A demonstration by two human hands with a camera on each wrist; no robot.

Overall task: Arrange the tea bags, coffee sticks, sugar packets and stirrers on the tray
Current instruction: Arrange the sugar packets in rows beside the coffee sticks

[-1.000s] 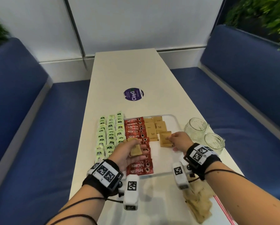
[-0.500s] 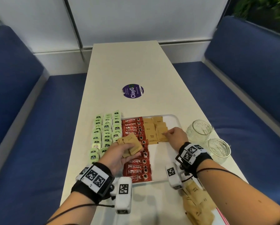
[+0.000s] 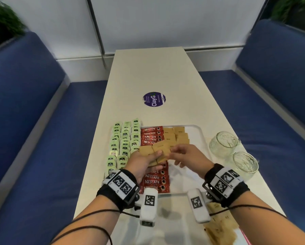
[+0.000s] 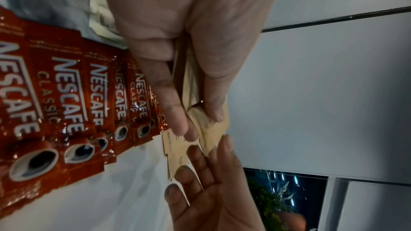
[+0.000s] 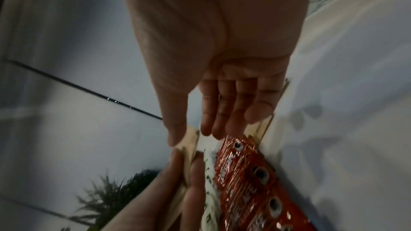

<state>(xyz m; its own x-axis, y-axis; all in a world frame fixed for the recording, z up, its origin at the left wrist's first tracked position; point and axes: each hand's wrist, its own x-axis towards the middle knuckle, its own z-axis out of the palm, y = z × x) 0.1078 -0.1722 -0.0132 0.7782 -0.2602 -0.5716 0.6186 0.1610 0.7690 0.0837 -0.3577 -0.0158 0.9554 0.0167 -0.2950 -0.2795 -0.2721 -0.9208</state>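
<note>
The left hand [image 3: 144, 160] gripped a small stack of brown sugar packets [image 3: 156, 151], thumb on top and fingers curled beneath, and held it above the row of red Nescafé coffee sticks [image 3: 150, 134] on the white tray [image 3: 200, 137]. Holding the stack there kept the supply just beside the spot being filled, so each packet had only a short way to travel. The right hand [image 3: 185, 155] met the stack at its right end. Its thumb and forefinger pinched the edge of the top packet while the other fingers [image 5: 219, 110] stayed extended and relaxed, probably so that a single packet could be peeled off without dragging the rest.

Sugar packets already laid down [image 3: 177, 136] sat in overlapping rows to the right of the coffee sticks, at the far end of the tray; the tray floor nearer the person, right of the sticks, was bare white, which is likely where the next packets were meant to go. Green tea bags [image 3: 125, 138] lay in columns to the left of the coffee sticks. Two glass jars [image 3: 222, 143] stood on the table to the right of the tray; whether they held stirrers could not be told. More brown packets [image 3: 220, 227] lay loose on the table, nearer the person than the tray.
</note>
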